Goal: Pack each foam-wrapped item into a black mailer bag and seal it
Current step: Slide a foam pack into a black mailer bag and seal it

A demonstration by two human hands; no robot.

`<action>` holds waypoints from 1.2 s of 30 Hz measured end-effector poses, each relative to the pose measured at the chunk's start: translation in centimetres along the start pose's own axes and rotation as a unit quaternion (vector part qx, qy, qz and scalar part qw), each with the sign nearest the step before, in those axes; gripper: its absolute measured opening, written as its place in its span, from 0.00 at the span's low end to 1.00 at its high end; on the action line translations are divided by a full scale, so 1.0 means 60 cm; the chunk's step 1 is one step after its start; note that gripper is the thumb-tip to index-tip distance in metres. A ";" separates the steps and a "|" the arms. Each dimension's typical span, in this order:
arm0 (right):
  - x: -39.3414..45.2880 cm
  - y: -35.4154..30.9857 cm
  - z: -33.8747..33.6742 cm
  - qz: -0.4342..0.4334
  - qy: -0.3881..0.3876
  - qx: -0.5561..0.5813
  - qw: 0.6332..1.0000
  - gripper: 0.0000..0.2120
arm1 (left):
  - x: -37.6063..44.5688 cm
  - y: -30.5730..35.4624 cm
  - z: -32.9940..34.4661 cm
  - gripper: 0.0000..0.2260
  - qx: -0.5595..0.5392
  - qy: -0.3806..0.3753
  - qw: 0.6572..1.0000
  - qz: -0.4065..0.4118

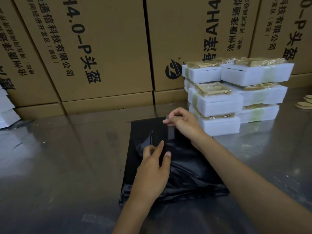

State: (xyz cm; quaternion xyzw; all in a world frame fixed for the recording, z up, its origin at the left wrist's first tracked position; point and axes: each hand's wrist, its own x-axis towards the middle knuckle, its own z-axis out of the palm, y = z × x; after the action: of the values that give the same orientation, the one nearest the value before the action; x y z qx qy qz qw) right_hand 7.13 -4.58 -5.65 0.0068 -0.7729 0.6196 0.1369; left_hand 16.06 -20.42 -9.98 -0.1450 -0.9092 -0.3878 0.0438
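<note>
A filled black mailer bag (190,176) lies bulging on top of a flat stack of black mailers (128,166) on the metal table (59,157). My left hand (152,169) presses on the bag with index finger and thumb stretched out over its flap. My right hand (182,122) is at the bag's far end and pinches a thin clear strip (170,132) that runs down to the flap. Foam-wrapped items (236,92) in white foam with gold-coloured packets taped on top stand stacked at the right, just behind my right hand.
Large brown cardboard boxes (104,53) form a wall along the table's back edge. White foam pieces (6,108) lean at the far left. A few flat round tan discs (304,103) lie at the right edge.
</note>
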 end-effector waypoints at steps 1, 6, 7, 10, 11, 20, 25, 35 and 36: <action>-0.002 0.005 -0.017 -0.034 0.003 -0.061 0.998 0.05 | -0.003 0.003 0.003 0.24 0.034 -0.003 0.999 -0.008; -0.026 0.048 -0.106 -0.056 0.040 -0.232 0.970 0.02 | -0.005 0.036 0.018 0.24 0.290 0.060 0.953 0.061; -0.034 0.059 -0.120 -0.044 0.042 -0.258 0.964 0.04 | -0.003 0.046 0.025 0.25 0.294 0.051 0.951 0.079; -0.061 0.091 -0.153 -0.010 0.053 -0.294 0.954 0.10 | 0.002 0.072 0.056 0.29 0.295 0.001 0.949 0.110; -0.070 0.100 -0.161 -0.003 0.056 -0.303 0.951 0.12 | 0.004 0.080 0.066 0.31 0.302 -0.013 0.947 0.110; -0.107 0.171 -0.197 0.100 0.078 -0.412 0.902 0.30 | 0.024 0.140 0.113 0.30 0.349 -0.086 0.932 0.052; -0.108 0.200 -0.232 0.142 0.069 -0.473 0.867 0.28 | 0.031 0.163 0.122 0.29 0.373 -0.103 0.922 0.015; -0.128 0.197 -0.315 0.208 0.120 -0.508 0.827 0.35 | 0.030 0.168 0.128 0.24 0.373 -0.088 0.924 0.019; -0.133 0.196 -0.318 0.211 0.129 -0.506 0.826 0.33 | 0.030 0.167 0.129 0.24 0.374 -0.088 0.923 0.020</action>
State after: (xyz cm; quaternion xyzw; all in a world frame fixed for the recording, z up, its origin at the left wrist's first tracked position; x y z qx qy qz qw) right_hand 16.59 15.19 -14.91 -0.3066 -0.9360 0.1502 0.0857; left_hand 17.59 -7.87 -8.04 -0.1697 -0.9852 -0.0045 0.0228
